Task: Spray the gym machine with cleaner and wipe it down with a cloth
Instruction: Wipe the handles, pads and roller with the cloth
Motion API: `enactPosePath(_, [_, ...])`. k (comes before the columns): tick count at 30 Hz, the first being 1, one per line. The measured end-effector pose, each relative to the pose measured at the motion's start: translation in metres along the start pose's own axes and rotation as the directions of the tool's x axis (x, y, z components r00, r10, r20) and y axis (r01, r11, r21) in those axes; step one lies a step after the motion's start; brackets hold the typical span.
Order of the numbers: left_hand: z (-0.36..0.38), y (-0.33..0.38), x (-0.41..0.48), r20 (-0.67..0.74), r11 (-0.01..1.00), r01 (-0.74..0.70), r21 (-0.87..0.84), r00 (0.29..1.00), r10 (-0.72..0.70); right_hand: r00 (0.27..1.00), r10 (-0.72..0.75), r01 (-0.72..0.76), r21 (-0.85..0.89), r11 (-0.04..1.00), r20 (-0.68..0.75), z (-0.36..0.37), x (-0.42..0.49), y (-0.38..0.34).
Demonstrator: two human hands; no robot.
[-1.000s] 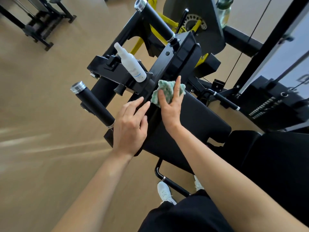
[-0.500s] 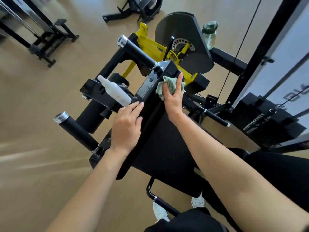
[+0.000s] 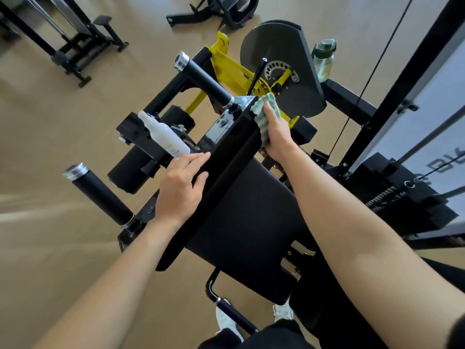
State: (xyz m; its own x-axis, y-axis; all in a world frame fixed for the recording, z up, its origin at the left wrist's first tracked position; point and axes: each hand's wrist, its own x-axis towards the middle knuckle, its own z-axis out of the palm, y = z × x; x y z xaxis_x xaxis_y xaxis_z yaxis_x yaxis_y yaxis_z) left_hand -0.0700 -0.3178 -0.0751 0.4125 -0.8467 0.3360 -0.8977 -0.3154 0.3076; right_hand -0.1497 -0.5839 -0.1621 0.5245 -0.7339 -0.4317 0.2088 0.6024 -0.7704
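At the pad's (image 3: 226, 157) top corner, our right hand (image 3: 276, 137) grips the cloth (image 3: 261, 114), having wiped upward. Our left hand (image 3: 181, 187) lies flat and open beside the bottle (image 3: 163, 136), so this edge looks nearly done.

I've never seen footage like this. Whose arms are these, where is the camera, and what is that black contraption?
No robot here: the camera sits on a person's head and looks down, so you see their own two arms. The black and yellow thing is a gym machine with a padded seat. The right hand grips a green cloth against the pad's top end to wipe it. The left hand rests flat on the pad's edge, holding nothing. A white spray bottle rests on the frame beside that hand. A green water bottle stands at the far side.
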Motion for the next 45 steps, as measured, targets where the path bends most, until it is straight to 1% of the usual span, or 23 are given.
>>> enactPosePath(3, [0.0, 0.0, 0.0, -0.002, 1.0, 0.003, 0.013, 1.0, -0.003, 0.989, 0.113, -0.109, -0.041, 0.993, 0.091, -0.009, 0.008, -0.016])
enactPosePath(5, [0.0, -0.001, 0.002, 0.0, 1.0, 0.004, 0.01, 1.0, -0.004, 0.986, 0.123, -0.124, -0.001, 0.992, 0.114, -0.006, 0.004, -0.019])
enactPosePath(7, [0.0, -0.001, 0.003, 0.0, 1.0, 0.02, 0.005, 1.0, -0.02, 0.997, 0.044, -0.049, 0.08, 0.996, 0.062, 0.001, -0.006, -0.005])
enactPosePath(9, [0.0, 0.001, 0.002, -0.001, 1.0, 0.026, 0.004, 1.0, -0.026, 0.999, -0.031, 0.034, 0.135, 0.99, -0.025, 0.008, -0.025, 0.02])
enactPosePath(11, [-0.001, 0.003, 0.002, 0.0, 0.999, 0.03, -0.012, 1.0, -0.03, 0.997, -0.028, 0.038, 0.134, 0.99, -0.076, 0.019, -0.05, 0.048])
enactPosePath(13, [-0.002, 0.002, 0.003, 0.003, 0.999, 0.038, -0.029, 0.999, -0.038, 0.999, 0.007, -0.003, 0.117, 0.993, -0.033, 0.032, -0.078, 0.078])
enactPosePath(16, [-0.003, 0.001, 0.003, 0.0, 0.999, 0.024, -0.027, 1.0, -0.024, 0.997, 0.055, -0.056, 0.025, 0.998, 0.053, 0.052, -0.135, 0.116])
enactPosePath(20, [-0.009, 0.004, -0.002, -0.024, 0.998, 0.008, -0.063, 1.0, -0.009, 0.976, 0.166, -0.162, -0.039, 0.986, 0.142, 0.068, -0.193, 0.156])
enactPosePath(21, [-0.012, 0.006, -0.006, -0.045, 0.996, 0.008, -0.087, 0.999, -0.012, 0.972, 0.18, -0.175, -0.042, 0.984, 0.154, 0.068, -0.199, 0.159])
enactPosePath(23, [-0.021, 0.011, -0.024, -0.107, 0.987, 0.02, -0.16, 0.994, -0.038, 0.974, 0.144, -0.136, -0.057, 0.989, 0.173, 0.063, -0.194, 0.157])
enactPosePath(25, [-0.034, 0.014, -0.053, -0.201, 0.976, 0.046, -0.212, 0.975, -0.09, 0.982, 0.121, -0.113, -0.059, 0.992, 0.147, 0.06, -0.178, 0.143])
enactPosePath(26, [-0.041, 0.015, -0.069, -0.269, 0.977, 0.064, -0.206, 0.956, -0.119, 0.987, 0.106, -0.101, -0.048, 0.994, 0.12, 0.061, -0.171, 0.135])
enactPosePath(28, [-0.054, 0.006, -0.098, -0.405, 0.976, 0.134, -0.171, 0.893, -0.193, 0.993, 0.094, -0.093, -0.02, 0.995, 0.072, 0.064, -0.162, 0.124])
enactPosePath(30, [-0.064, -0.014, -0.12, -0.47, 0.949, 0.257, -0.183, 0.825, -0.314, 0.996, 0.081, -0.081, -0.01, 0.997, 0.042, 0.067, -0.162, 0.124])
enactPosePath(32, [-0.07, -0.036, -0.135, -0.424, 0.896, 0.371, -0.245, 0.79, -0.443, 0.998, 0.063, -0.062, -0.027, 0.998, 0.02, 0.074, -0.176, 0.132])
enactPosePath(33, [-0.072, -0.046, -0.141, -0.374, 0.872, 0.401, -0.281, 0.791, -0.484, 0.998, 0.065, -0.064, -0.04, 0.997, 0.017, 0.08, -0.188, 0.14])
enactPosePath(35, [-0.073, -0.066, -0.152, -0.25, 0.841, 0.404, -0.361, 0.827, -0.504, 0.996, 0.085, -0.083, -0.054, 0.995, 0.029, 0.092, -0.216, 0.161])
enactPosePath(37, [-0.073, -0.083, -0.16, -0.126, 0.81, 0.363, -0.46, 0.877, -0.464, 0.994, 0.111, -0.111, -0.035, 0.993, 0.02, 0.105, -0.243, 0.186])
enactPosePath(39, [-0.073, -0.098, -0.164, -0.056, 0.8, 0.314, -0.511, 0.916, -0.396, 0.993, 0.117, -0.117, -0.033, 0.993, -0.007, 0.12, -0.271, 0.208])
enactPosePath(41, [-0.072, -0.109, -0.166, -0.032, 0.804, 0.266, -0.532, 0.942, -0.334, 0.996, 0.08, -0.082, -0.044, 0.996, -0.043, 0.133, -0.294, 0.225])
enactPosePath(45, [-0.069, -0.125, -0.167, -0.029, 0.791, 0.176, -0.585, 0.971, -0.238, 0.988, -0.001, -0.004, -0.032, 0.999, -0.154, 0.158, -0.321, 0.246])
